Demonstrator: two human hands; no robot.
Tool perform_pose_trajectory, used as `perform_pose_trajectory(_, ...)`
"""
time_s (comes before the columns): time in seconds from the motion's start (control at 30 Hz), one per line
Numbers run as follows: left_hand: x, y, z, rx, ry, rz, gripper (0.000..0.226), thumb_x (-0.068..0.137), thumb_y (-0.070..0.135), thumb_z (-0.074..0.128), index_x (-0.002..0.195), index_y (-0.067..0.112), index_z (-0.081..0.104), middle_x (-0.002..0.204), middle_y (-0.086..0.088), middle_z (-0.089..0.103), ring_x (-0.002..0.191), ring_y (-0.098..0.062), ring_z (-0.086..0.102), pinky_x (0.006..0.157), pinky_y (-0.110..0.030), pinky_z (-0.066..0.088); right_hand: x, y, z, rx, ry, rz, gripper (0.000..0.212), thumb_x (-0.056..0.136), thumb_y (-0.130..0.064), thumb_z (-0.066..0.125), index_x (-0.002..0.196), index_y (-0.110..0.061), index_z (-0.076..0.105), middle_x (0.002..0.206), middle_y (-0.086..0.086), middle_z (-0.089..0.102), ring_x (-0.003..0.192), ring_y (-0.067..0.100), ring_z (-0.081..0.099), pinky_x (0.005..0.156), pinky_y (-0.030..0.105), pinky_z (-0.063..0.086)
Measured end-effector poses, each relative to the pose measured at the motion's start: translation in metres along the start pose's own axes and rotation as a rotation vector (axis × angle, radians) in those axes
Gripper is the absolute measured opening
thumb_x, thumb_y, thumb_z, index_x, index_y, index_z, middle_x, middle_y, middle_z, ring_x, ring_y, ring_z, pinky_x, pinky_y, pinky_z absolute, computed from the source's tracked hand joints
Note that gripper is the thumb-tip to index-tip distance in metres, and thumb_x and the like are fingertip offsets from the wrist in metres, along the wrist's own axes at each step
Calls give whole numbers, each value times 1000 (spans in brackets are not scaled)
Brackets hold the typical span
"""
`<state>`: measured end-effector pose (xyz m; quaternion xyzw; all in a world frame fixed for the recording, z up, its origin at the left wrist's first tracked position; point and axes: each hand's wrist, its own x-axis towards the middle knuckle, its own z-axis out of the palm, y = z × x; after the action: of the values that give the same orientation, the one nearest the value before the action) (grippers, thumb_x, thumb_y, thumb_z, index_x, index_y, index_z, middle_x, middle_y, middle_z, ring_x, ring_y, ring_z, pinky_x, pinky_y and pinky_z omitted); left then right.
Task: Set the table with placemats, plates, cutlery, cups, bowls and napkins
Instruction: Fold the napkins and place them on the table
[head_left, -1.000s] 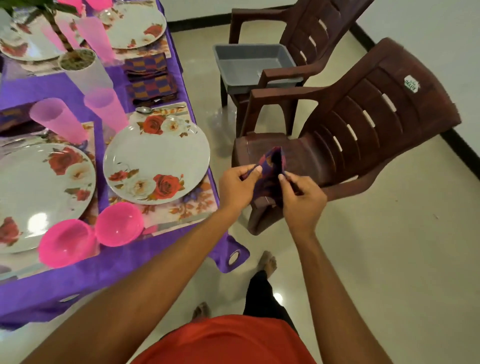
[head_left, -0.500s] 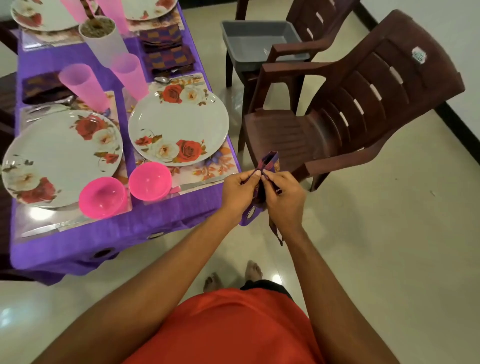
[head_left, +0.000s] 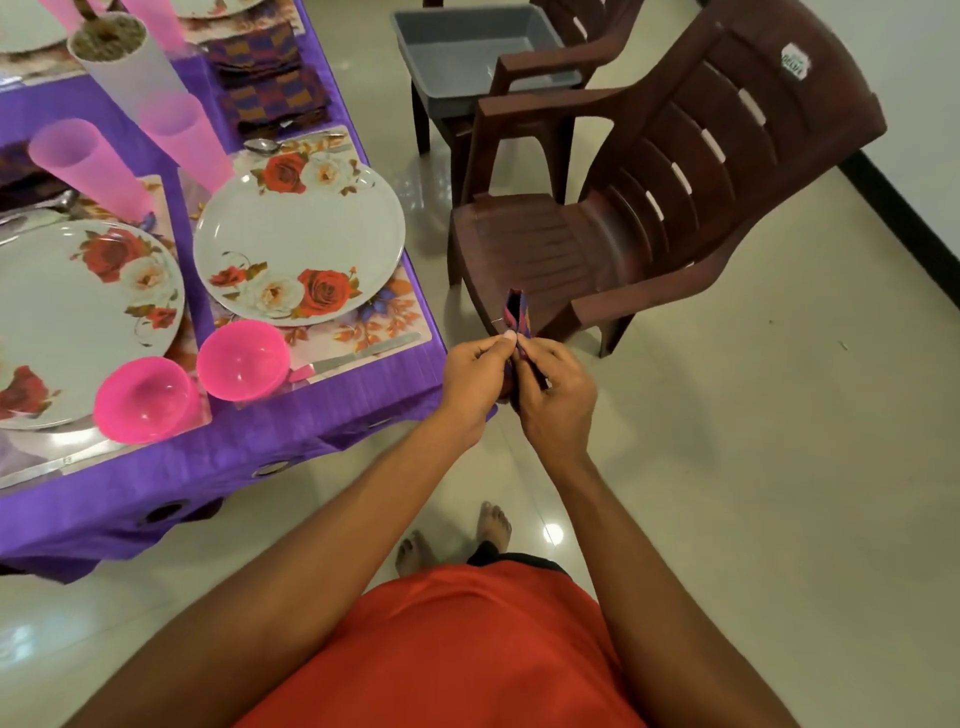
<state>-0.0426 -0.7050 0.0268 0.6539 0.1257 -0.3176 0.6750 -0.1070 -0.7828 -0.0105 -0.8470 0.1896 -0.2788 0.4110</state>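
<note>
Thumb and fingertips (head_left: 508, 339) of the left hand (head_left: 475, 376) pinch a folded napkin (head_left: 517, 318), and the right hand (head_left: 556, 392) closes its fingers on the same cloth from the other side, so both hands grip it between them. The napkin stands up in a narrow fold above the fingertips, purple with red, held in the air just off the table's near right corner and in front of a brown chair (head_left: 670, 208).

Left of the hands, the table (head_left: 322, 415) wears a purple cloth. Nearest the corner a floral plate (head_left: 298, 244) sits on a placemat (head_left: 384, 322), with a pink bowl (head_left: 242, 359) at its near edge. A second plate (head_left: 78, 317) and second bowl (head_left: 145, 399) lie further left. Pink cups (head_left: 85, 166) stand beyond the plates, and folded napkins (head_left: 275, 101) lie at the far side by a spoon (head_left: 262, 146).

Beyond the near chair, a grey tub (head_left: 478, 52) rests on another chair.
</note>
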Motion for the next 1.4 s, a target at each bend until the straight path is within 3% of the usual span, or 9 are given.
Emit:
perform_pose_trajectory(0.23,3,2,19,-39,27,-73,23,100,21,56,96,7,74,84,-11,73,85,-20,71,83,-34,59,-3,13,-16,94,-119,-6,38,90,-4,68,128,-5,67,124,6,71,116,8,65,101,25,52)
perform_pose_trajectory(0.4,6,4,17,267,37,41,32,98,42,56,95,18,76,85,-2,76,88,-15,70,84,-34,54,18,20,-35,335,-75,356,21,96,-1,61,109,-8,75,97,-1,76,90,4,71,80,22,56)
perform_pose_trajectory(0.47,10,0,2,313,131,151,14,94,34,65,96,24,74,84,5,74,85,-10,69,79,-28,57,33,27,-45,492,-156,496,18,96,-1,61,105,-9,74,90,-1,75,84,8,70,76,25,56)
perform_pose_trajectory(0.53,15,-6,-17,257,181,163,22,89,20,73,110,22,67,99,1,70,97,-16,68,75,-25,56,44,34,-53,592,-297,523,17,96,1,59,103,-7,72,85,-3,75,81,10,70,74,25,56)
perform_pose_trajectory(0.73,18,-12,-81,34,-207,88,61,78,0,74,132,21,54,128,-10,61,118,-25,61,88,-28,53,65,30,-42,776,-698,526,19,93,1,58,94,-11,72,82,3,74,77,16,69,70,26,57)
perform_pose_trajectory(0.83,8,-7,-102,72,-302,100,36,84,1,68,118,13,65,109,-8,71,100,-21,68,84,-33,56,66,15,-19,838,-810,542,20,91,3,57,93,-9,73,83,4,74,78,16,70,74,26,57)
perform_pose_trajectory(0.93,-4,-3,-127,115,-189,152,15,91,5,65,102,11,73,94,-7,75,86,-20,71,75,-36,59,65,-2,7,803,-820,564,18,95,6,55,100,-4,69,85,2,76,80,15,71,72,26,58)
perform_pose_trajectory(1.17,-41,2,-222,93,171,363,30,90,-6,64,117,7,66,81,13,76,76,-2,71,71,-18,56,38,-69,94,622,-729,426,24,93,-2,66,118,-1,70,99,4,77,91,18,72,82,31,60)
perform_pose_trajectory(1.4,-99,7,-373,-112,422,445,19,93,-1,63,101,12,73,85,4,77,80,-12,72,75,-25,58,-37,-160,193,809,-1003,424,62,79,-11,81,135,-21,56,90,15,72,87,25,68,78,34,58)
